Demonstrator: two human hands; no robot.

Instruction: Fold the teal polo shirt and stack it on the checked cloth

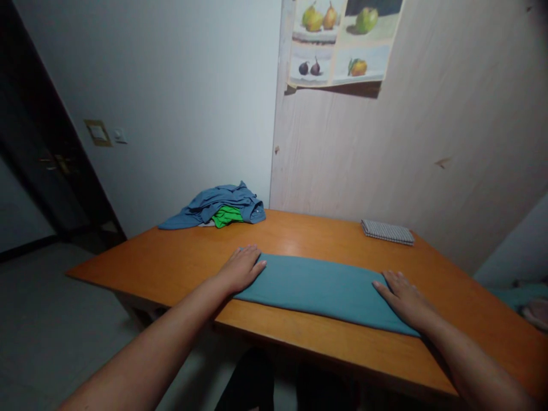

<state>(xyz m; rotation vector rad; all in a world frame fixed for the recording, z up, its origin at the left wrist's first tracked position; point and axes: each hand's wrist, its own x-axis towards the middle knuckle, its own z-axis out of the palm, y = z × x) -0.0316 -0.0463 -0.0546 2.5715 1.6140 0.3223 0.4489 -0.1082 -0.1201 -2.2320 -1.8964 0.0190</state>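
Observation:
A teal cloth garment (321, 288), folded into a long flat strip, lies across the front of the wooden table; its exact kind does not show. On its left end rests my left hand (240, 269), fingers stretched out and palm down. My right hand (405, 299) lies flat over the right end, with the thumb pointing inward along the cloth. Both hands press on the fabric without gripping it. The strip looks smooth, and its near edge runs close to the table's front edge.
A rumpled heap of blue clothing (214, 202) with a green piece (226, 216) sits at the table's back left. A folded checked cloth (387, 232) lies at the back right. The orange-brown table (171, 260) meets the wall, where a fruit poster (342, 43) hangs.

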